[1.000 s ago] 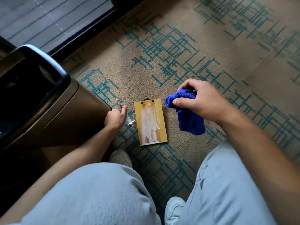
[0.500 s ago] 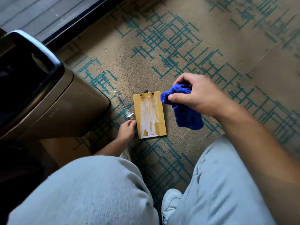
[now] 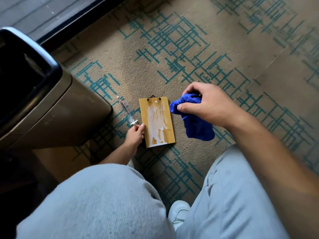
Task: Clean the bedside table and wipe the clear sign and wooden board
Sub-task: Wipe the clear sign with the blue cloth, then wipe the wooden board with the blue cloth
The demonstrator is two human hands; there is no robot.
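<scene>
A small wooden board (image 3: 158, 121) lies flat on the carpet, its face streaked with white smears. A clear sign (image 3: 126, 112) lies just left of it. My left hand (image 3: 135, 135) rests at the board's lower left edge, thumb touching that edge, fingers curled below the sign's near end. My right hand (image 3: 205, 105) hovers to the right of the board and grips a bunched blue cloth (image 3: 195, 120), which hangs down onto the carpet.
A bronze bin with a black rim (image 3: 43, 104) stands close on the left. A dark window frame (image 3: 82, 19) runs along the top left. Patterned beige and teal carpet (image 3: 189, 54) spreads beyond. My knees and white shoes (image 3: 178, 214) fill the bottom.
My left hand let go of the clear sign, which now lies on the carpet, and moved down to the board's left edge. My right hand with the cloth stayed beside the board.
</scene>
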